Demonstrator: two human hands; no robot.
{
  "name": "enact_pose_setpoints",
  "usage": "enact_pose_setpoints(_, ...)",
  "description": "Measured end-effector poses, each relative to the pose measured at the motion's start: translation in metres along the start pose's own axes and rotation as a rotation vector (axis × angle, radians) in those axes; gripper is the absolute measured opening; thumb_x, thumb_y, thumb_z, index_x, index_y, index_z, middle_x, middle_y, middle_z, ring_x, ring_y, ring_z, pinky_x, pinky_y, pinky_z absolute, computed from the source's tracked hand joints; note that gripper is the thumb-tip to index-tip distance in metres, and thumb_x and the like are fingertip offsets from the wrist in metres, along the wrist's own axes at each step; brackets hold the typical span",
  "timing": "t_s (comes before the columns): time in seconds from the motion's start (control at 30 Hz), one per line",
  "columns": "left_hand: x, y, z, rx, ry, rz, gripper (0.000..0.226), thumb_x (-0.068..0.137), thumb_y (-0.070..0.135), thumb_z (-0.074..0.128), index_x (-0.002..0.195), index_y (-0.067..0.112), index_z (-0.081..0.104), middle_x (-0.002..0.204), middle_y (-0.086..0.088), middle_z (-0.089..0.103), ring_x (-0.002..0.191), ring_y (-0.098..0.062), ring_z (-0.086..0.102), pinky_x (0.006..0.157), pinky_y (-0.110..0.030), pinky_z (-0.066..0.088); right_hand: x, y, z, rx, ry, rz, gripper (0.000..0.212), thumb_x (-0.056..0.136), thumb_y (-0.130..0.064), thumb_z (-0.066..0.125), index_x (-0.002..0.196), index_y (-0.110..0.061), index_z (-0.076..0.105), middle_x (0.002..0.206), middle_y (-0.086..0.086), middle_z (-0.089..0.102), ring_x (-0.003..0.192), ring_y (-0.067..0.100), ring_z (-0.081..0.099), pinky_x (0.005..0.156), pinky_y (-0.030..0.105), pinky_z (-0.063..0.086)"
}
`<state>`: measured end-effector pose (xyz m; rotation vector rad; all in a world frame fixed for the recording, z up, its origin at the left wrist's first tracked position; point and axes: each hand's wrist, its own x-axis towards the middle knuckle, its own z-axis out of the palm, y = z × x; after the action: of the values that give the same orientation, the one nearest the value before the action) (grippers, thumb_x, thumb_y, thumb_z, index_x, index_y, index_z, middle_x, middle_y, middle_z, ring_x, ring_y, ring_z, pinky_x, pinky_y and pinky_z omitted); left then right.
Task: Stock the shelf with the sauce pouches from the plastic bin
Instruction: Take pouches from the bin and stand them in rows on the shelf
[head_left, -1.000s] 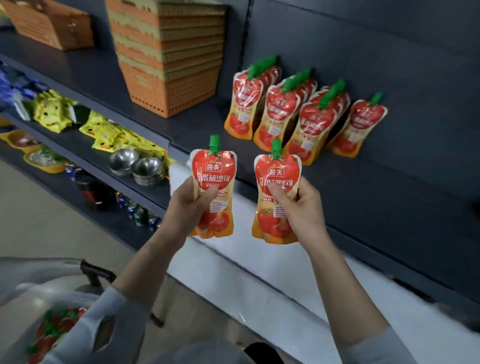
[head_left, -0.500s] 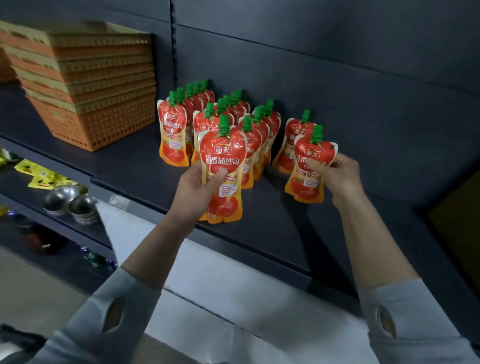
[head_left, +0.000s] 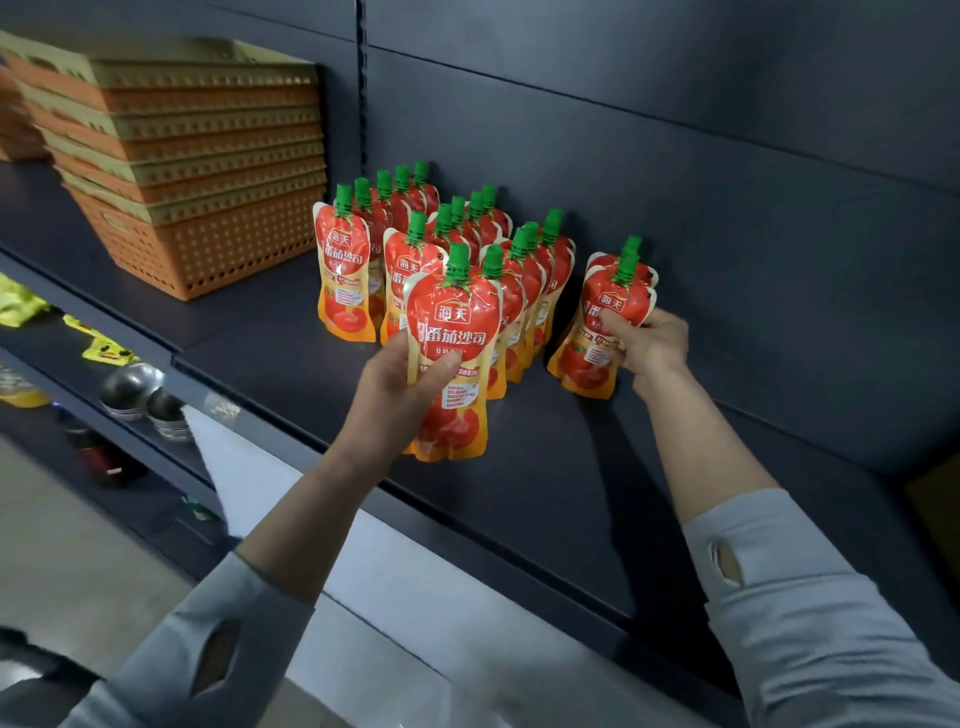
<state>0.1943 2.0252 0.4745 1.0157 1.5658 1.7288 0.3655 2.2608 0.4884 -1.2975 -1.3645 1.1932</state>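
Sauce pouches (head_left: 415, 249) stand in rows on shelf (head_left: 519, 493), just right of orange basket stack (head_left: 208, 171). Left hand (head_left: 400, 384) grips held pouch (head_left: 454, 332) mid-body, upright, nearer the camera than the rows. Right hand (head_left: 649, 345) grips second pouch (head_left: 602, 332), upright, farthest right of basket stack, just in front of another pouch; base contact with shelf unclear.

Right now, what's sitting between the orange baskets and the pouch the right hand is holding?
In the head view, rows of standing sauce pouches fill the shelf between the orange baskets and the pouch the right hand grips.
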Motion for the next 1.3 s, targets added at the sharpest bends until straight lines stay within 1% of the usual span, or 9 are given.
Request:
enact_pose_setpoints(0.33,0.000,-0.003,0.012,0.031,-0.023,0.017,0.037,0.091,0.026,0.062,0.126,0.017,0.055,0.115,0.002,0.069,0.102,-0.013,0.068,0.087,-0.034,0.056,0.001,-0.001,0.007,-0.125,0.043,-0.074,0.021,0.076,-0.029,0.085,0.090,-0.027,0.070,0.103,-0.001,0.074,0.096,0.018,0.070,0.090,0.045,0.058)
enact_pose_setpoints(0.43,-0.002,-0.004,0.017,0.048,-0.046,0.031,0.033,0.091,0.026,0.062,0.123,0.020,0.056,0.115,0.003,0.069,0.102,-0.013,0.068,0.087,-0.033,0.056,-0.015,-0.012,-0.006,-0.295,0.127,-0.232,0.040,0.077,-0.030,0.083,0.112,-0.024,0.066,0.109,-0.004,0.072,0.101,0.014,0.067,0.094,0.042,0.055)
enact_pose_setpoints(0.5,-0.002,-0.005,0.023,0.069,-0.067,0.047,0.026,0.091,0.025,0.063,0.116,0.025,0.056,0.111,0.004,0.069,0.100,-0.011,0.068,0.086,-0.031,0.056,-0.036,-0.023,-0.016,-0.297,0.229,-0.399,0.031,0.081,-0.031,0.078,0.108,-0.023,0.066,0.101,-0.007,0.070,0.094,0.009,0.066,0.091,0.039,0.054)
enact_pose_setpoints(0.57,-0.002,-0.006,0.031,0.104,-0.097,0.056,0.026,0.091,0.026,0.063,0.116,0.025,0.055,0.110,0.007,0.068,0.100,-0.010,0.067,0.085,-0.030,0.056,-0.066,-0.036,-0.020,-0.224,0.105,-0.460,0.018,0.087,-0.037,0.071,0.099,-0.023,0.071,0.091,-0.013,0.070,0.085,0.003,0.065,0.082,0.029,0.055)
enact_pose_setpoints(0.63,-0.002,-0.009,0.040,0.122,-0.134,0.052,0.030,0.091,0.028,0.063,0.119,0.021,0.055,0.110,0.005,0.068,0.101,-0.010,0.067,0.087,-0.032,0.056,-0.094,-0.044,-0.019,-0.163,-0.228,-0.385,0.019,0.093,-0.039,0.065,0.095,-0.023,0.074,0.083,-0.016,0.073,0.080,-0.003,0.067,0.073,0.019,0.054)
enact_pose_setpoints(0.7,-0.002,-0.013,0.050,0.101,-0.171,0.035,0.033,0.090,0.028,0.064,0.121,0.018,0.055,0.111,0.001,0.069,0.101,-0.013,0.067,0.089,-0.038,0.056,-0.106,-0.042,-0.020,-0.179,-0.476,-0.327,0.013,0.092,-0.032,0.067,0.095,-0.022,0.074,0.085,-0.015,0.075,0.082,0.000,0.069,0.070,0.020,0.056)
enact_pose_setpoints(0.77,-0.002,-0.018,0.058,0.061,-0.205,0.028,0.035,0.090,0.029,0.065,0.122,0.019,0.056,0.111,0.000,0.069,0.102,-0.015,0.067,0.089,-0.039,0.056,-0.107,-0.037,-0.024,-0.189,-0.539,-0.314,0.011,0.090,-0.021,0.070,0.099,-0.015,0.074,0.087,-0.006,0.076,0.078,0.005,0.070,0.064,0.023,0.056)
enact_pose_setpoints(1.0,0.002,-0.037,0.078,0.067,-0.274,0.002,0.039,0.087,0.022,0.069,0.124,0.017,0.055,0.115,0.000,0.067,0.108,-0.013,0.064,0.094,-0.036,0.053,-0.088,-0.027,-0.051,-0.173,-0.345,-0.323,0.010,0.089,-0.013,0.072,0.097,-0.007,0.074,0.091,0.006,0.077,0.075,0.009,0.071,0.060,0.019,0.053)
enact_pose_setpoints(1.3,0.009,-0.066,0.094,0.499,-0.328,0.105,0.050,0.093,0.019,0.060,0.140,0.017,0.045,0.140,-0.002,0.050,0.131,-0.015,0.046,0.109,-0.035,0.040,-0.045,-0.016,-0.051,-0.249,-0.056,-0.371,0.010,0.088,-0.022,0.074,0.096,-0.016,0.076,0.095,-0.001,0.077,0.083,0.006,0.072,0.070,0.022,0.060)
